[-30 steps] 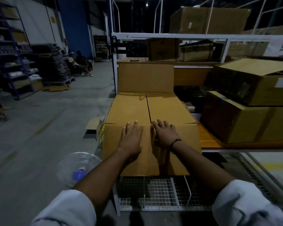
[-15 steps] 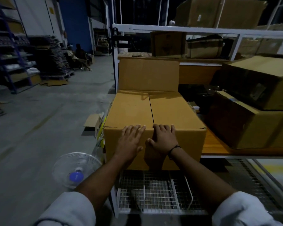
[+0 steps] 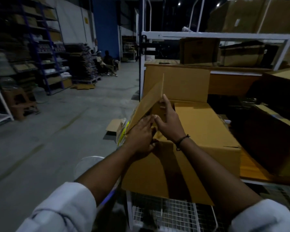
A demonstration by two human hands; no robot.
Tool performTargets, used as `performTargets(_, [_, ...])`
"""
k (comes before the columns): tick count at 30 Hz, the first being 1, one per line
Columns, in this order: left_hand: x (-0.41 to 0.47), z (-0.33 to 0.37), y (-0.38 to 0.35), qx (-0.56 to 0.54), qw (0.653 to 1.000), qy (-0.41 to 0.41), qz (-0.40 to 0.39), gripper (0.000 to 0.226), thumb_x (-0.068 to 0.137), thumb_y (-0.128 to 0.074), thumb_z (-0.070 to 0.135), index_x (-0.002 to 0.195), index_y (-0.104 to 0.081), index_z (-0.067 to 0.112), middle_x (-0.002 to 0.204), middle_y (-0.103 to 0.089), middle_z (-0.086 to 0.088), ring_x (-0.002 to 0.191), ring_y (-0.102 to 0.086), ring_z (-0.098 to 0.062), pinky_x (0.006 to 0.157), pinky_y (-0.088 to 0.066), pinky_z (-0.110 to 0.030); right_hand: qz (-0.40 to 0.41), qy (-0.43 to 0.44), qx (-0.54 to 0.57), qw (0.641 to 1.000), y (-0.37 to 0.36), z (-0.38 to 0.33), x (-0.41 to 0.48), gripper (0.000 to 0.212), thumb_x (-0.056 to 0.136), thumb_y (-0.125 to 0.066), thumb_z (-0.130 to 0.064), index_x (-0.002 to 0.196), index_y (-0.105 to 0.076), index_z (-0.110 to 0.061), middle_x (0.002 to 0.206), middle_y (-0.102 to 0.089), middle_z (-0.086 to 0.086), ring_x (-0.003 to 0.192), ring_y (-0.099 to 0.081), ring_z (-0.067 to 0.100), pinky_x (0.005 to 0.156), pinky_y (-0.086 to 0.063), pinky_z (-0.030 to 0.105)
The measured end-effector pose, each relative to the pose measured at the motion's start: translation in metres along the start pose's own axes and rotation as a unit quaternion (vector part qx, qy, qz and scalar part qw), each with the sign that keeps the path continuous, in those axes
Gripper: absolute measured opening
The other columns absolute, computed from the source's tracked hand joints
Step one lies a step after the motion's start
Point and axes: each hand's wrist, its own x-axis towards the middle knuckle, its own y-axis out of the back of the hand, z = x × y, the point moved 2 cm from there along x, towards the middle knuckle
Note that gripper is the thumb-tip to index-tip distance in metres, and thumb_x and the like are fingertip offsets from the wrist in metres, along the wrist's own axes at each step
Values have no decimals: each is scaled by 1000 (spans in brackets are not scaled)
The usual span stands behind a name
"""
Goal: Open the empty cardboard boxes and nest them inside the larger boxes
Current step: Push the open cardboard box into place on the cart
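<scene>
A tan cardboard box [image 3: 157, 171] sits on the edge of a wooden shelf in front of me. Its left top flap [image 3: 149, 101] is lifted and stands tilted up; the right top flap [image 3: 201, 124] lies flat. My left hand [image 3: 141, 136] grips the lifted flap low down near the box's front edge, fingers above and thumb below. My right hand [image 3: 167, 121] lies beside it with straight fingers against the flap's free edge, the index fingertip at the top. A larger tan box [image 3: 176, 81] stands just behind. The box's inside is hidden.
Dark stacked boxes [image 3: 266, 139] crowd the shelf on the right. A white metal frame [image 3: 141, 64] rises at the left of the shelf, with more boxes above. A wire-mesh cart [image 3: 166, 213] is below the box. A white fan [image 3: 89, 164] stands on the concrete floor; racks and seated people are far left.
Both hands have moved from the box's front top edge to its left flap, which has swung up from flat. The view has shifted closer and to the left.
</scene>
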Motion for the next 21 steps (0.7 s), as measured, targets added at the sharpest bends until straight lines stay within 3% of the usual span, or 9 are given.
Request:
performTargets(4, [0, -29, 6, 52, 996, 65, -43, 95, 89, -33, 75, 154, -43, 6, 171, -8, -16, 157, 13, -34, 126, -5, -52, -53, -1, 9, 999, -30, -9, 18, 69, 103, -56, -25, 161, -19, -25, 157, -43, 0, 141, -43, 17, 108, -44, 33])
performTargets(6, [-5, -38, 6, 85, 989, 87, -82, 94, 91, -36, 76, 156, -37, 8, 171, -5, -17, 156, 15, -36, 125, -1, -54, -78, -19, 12, 997, -48, -8, 20, 64, 103, -55, -22, 160, -25, -24, 158, -42, 1, 143, -41, 20, 113, -42, 40])
performTargets(10, [-18, -45, 10, 68, 981, 127, -131, 83, 93, -45, 67, 157, -38, 15, 170, -10, -18, 157, 6, -37, 125, 4, -55, -130, -56, -8, 990, -79, 1, 13, 60, 102, -53, -16, 158, -31, -20, 159, -40, 4, 144, -39, 23, 117, -36, 38])
performTargets(15, [-36, -44, -12, -35, 972, 187, -139, 73, 98, -36, 62, 158, -33, 20, 169, -18, -16, 156, -9, -36, 125, -3, -56, -190, -85, -96, 973, -93, 21, -5, 57, 104, -48, -19, 158, -28, -21, 161, -35, 4, 146, -34, 25, 118, -34, 41])
performTargets(19, [-41, -39, -25, -126, 951, 233, -157, 80, 97, -26, 75, 161, -28, 26, 171, -7, -15, 156, -12, -38, 123, -14, -53, -176, -113, -153, 966, -81, 35, -14, 49, 105, -45, -28, 153, -36, -23, 154, -43, 4, 138, -44, 25, 109, -45, 44])
performTargets(21, [-41, -36, -25, -140, 949, 238, -149, 90, 92, -20, 83, 161, -31, 27, 171, -7, -16, 156, -13, -38, 123, -17, -54, -169, -131, -198, 957, -66, 43, -17, 39, 104, -46, -29, 142, -48, -20, 138, -55, 6, 119, -57, 25, 96, -53, 43])
